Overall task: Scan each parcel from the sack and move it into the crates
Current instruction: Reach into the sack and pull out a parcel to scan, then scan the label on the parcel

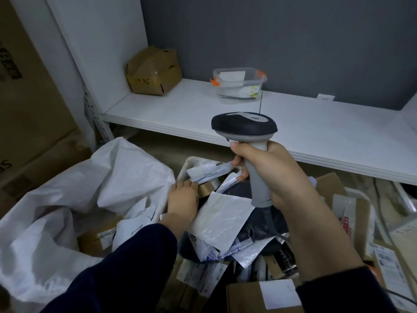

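Task mid-course. The right grip (266,175) wraps the scanner (243,125) handle above a crate (190,158) heaped with parcels. The left grip (182,199) rests its fingertips on a white parcel (205,171) in that crate; whether it clasps the parcel is unclear. Unscanned boxes (99,237) apparently lie in the sack (67,195).

- Grey-blue wall (282,41): matte, softly and evenly lit, beyond the fingers (236,147) of the right hand (270,175).
- White shelf board (180,109): runs along the wall's foot, just behind those fingers.
- Wall socket (325,97): white, at the wall's base, beyond and right of the fingers.
- White upright panel (101,41) and perforated metal post (94,118): the shelf's end, left of the fingers.
- Cardboard box (153,71) and clear plastic tub (239,84): on the shelf, beyond the fingers.
- Beige floor (162,150): under the shelf.
- Brown cartons (29,109): stacked far left.
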